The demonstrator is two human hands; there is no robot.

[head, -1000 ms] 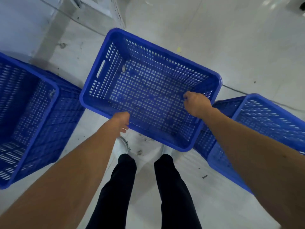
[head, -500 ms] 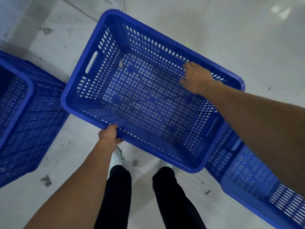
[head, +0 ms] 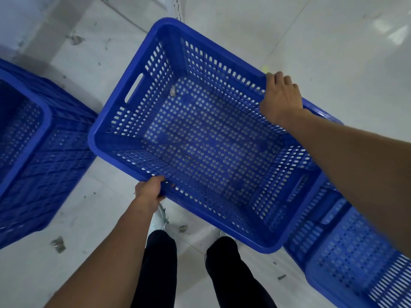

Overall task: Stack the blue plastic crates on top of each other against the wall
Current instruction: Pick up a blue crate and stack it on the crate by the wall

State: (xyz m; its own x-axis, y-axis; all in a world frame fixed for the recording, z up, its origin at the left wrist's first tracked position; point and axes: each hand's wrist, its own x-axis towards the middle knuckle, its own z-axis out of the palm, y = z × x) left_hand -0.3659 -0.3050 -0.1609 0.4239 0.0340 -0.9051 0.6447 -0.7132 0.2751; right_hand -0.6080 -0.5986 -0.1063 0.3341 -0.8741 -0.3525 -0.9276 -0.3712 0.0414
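I hold an empty blue perforated plastic crate (head: 201,138) in the air over the floor, in front of my legs. My left hand (head: 149,193) grips its near long rim. My right hand (head: 280,97) is clamped over the far long rim. A second blue crate (head: 35,156) stands on the floor at the left, close to the wall. A third blue crate (head: 351,247) sits on the floor at the right, partly hidden under the held crate and my right arm.
Pale tiled floor (head: 333,52) with small bits of debris (head: 58,243) near my feet. A wall base and a perforated metal upright (head: 176,6) lie at the top. My dark trousers (head: 160,270) and white shoes show below the crate.
The crate has come up off the floor and closer to me. My right hand shifted from the right end to the far rim; the left hand closed on the near rim.
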